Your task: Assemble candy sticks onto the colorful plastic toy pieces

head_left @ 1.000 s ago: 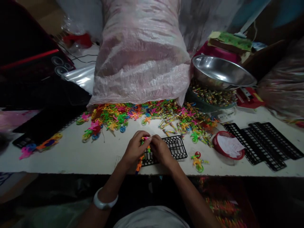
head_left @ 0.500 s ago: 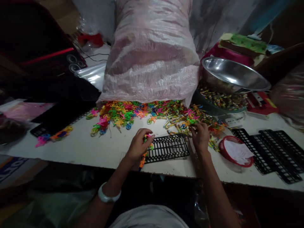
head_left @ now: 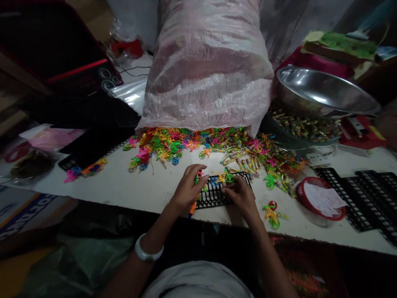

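My left hand (head_left: pixel 188 186) curls at the left end of a black grid tray (head_left: pixel 217 198), with fingers closed round small pink, green and orange plastic pieces whose shape is mostly covered. Over the tray's right half, my right hand (head_left: pixel 243 196) pinches a small plastic toy bicycle (head_left: pixel 221 178) with a green wheel, a yellow frame and a blue part. Another toy bicycle (head_left: pixel 271 215), yellow with red and green wheels, lies on the table right of my right wrist. Behind the tray spreads a pile of bright plastic toys (head_left: pixel 167 145), mixed with small printed tubes (head_left: pixel 248 163).
A big pinkish-white sack (head_left: pixel 207 82) stands behind the pile. To the right are a red basket (head_left: pixel 299 194) with white paper, more black grid trays (head_left: pixel 356 203) and a metal bowl (head_left: pixel 325 89). A small row of toys (head_left: pixel 89 169) lies left. The table edge runs close in front.
My right hand has come from the pile to the tray, bringing a toy bicycle. The toy near my right wrist now shows. My left hand stays at the tray's left end; the view has shifted slightly.
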Tool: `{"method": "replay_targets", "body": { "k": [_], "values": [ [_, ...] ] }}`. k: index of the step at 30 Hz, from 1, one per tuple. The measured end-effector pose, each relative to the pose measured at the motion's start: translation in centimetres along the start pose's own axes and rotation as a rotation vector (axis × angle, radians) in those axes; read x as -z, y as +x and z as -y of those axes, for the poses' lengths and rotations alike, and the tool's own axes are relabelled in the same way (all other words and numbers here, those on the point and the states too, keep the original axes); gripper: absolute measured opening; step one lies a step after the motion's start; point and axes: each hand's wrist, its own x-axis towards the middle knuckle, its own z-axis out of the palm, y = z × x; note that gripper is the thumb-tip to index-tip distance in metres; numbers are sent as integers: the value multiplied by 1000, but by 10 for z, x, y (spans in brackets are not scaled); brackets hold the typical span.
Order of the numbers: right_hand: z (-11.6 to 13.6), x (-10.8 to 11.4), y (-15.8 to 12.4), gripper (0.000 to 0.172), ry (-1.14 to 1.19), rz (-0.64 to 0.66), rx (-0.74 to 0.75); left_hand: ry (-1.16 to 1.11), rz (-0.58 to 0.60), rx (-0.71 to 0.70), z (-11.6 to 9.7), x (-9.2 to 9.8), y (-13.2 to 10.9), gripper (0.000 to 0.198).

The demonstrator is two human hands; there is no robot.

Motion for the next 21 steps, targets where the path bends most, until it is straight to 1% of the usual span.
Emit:
{"method": "replay_targets", "body": {
  "k": [1,3,5,7,9,12,15,17,19,21],
  "values": [
    [1,0,1,41,-22,-21,-13,-4,3,-1,0,0,0,27],
    [6,1,3,49,-123,-72,12,-9,-1,7,0,0,0,27],
    [12,1,4,51,-227,-130,71,-12,-20,23,-1,-1,0,27],
    [17,0,0,50,-250,-190,121,-16,-37,35,-1,-2,0,27],
    [18,-5,-9,43,-192,-207,138,-25,-39,39,-1,-2,0,29],
    [16,-21,-32,25,23,-141,77,-39,-32,49,-1,-2,0,31],
    [10,-44,-55,20,176,-103,15,-42,-35,43,0,-2,-1,32],
    [4,-59,-64,18,156,-111,51,-39,-37,39,-1,-2,-1,32],
    [-3,-71,-66,14,62,-125,133,-43,-42,47,-1,-3,-1,32],
    [-8,-78,-64,9,-49,-119,227,-53,-53,61,-2,-4,-1,33]
  ]
}}
